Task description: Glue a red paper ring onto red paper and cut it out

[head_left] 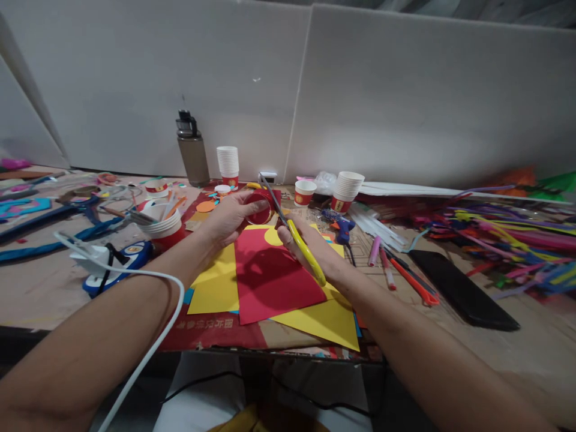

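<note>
My left hand (231,217) holds a round red piece (260,209) with a pale rim, which looks like a paper cup seen end-on. Yellow-handled scissors (306,252) are in my right hand (310,243), their blades pointing up and away beside the red piece. Whether the blades touch it, I cannot tell. Below both hands lies a red paper sheet (274,288) on top of yellow sheets (324,324). A yellow round shape (272,236) lies at the red sheet's far edge, partly hidden by my right hand.
Stacked paper cups (227,161) and a bottle (193,159) stand at the back. Cups with pens (162,227) are left. A glue gun (344,229), markers (386,269), a black phone (463,289) and colourful pipe cleaners (517,246) lie right. A white cable (173,303) crosses my left forearm.
</note>
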Tool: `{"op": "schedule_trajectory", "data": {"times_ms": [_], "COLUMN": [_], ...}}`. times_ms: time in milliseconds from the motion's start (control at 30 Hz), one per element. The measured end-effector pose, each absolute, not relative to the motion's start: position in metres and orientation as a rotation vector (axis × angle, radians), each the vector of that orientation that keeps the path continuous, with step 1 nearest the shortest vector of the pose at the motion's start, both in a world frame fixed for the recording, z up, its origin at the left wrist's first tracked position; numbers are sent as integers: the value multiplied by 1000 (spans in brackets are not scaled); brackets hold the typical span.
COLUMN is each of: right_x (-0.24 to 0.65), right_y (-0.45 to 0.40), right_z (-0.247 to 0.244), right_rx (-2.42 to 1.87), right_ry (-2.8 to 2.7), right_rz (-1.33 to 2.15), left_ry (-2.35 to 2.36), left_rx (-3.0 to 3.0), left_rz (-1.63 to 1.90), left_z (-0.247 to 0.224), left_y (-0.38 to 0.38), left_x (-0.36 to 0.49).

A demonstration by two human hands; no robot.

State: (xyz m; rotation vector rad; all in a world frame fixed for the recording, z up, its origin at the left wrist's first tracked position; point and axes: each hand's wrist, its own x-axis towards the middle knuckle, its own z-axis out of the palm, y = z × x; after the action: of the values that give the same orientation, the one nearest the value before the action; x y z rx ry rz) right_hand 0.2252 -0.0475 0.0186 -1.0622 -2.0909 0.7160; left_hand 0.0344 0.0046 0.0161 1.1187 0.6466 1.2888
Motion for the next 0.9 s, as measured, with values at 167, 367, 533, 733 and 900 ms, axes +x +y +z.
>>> {"op": "schedule_trajectory", "data": {"times_ms": [167,367,533,733,900], "right_x": [226,227,227,227,227], "right_y": [-44,-43,-43,-42,-42], "right_z": [16,15,15,15,15], "right_rx": [-1043,-1053,-1063,-1079,-1096], "right_ry": [-2101,-2094,-2098,-2092,-2096], "right_rz": [682,667,680,680,652], "left_ry": [662,668,656,683,705], "left_rx": [1120,1143,1146,1159,1202], "left_rz": [1281,1266,1261,1241,1225], "left_z": [16,20,21,22,23], "left_y": [4,3,2,3,5], "left_x": [35,34,33,31,28]}}
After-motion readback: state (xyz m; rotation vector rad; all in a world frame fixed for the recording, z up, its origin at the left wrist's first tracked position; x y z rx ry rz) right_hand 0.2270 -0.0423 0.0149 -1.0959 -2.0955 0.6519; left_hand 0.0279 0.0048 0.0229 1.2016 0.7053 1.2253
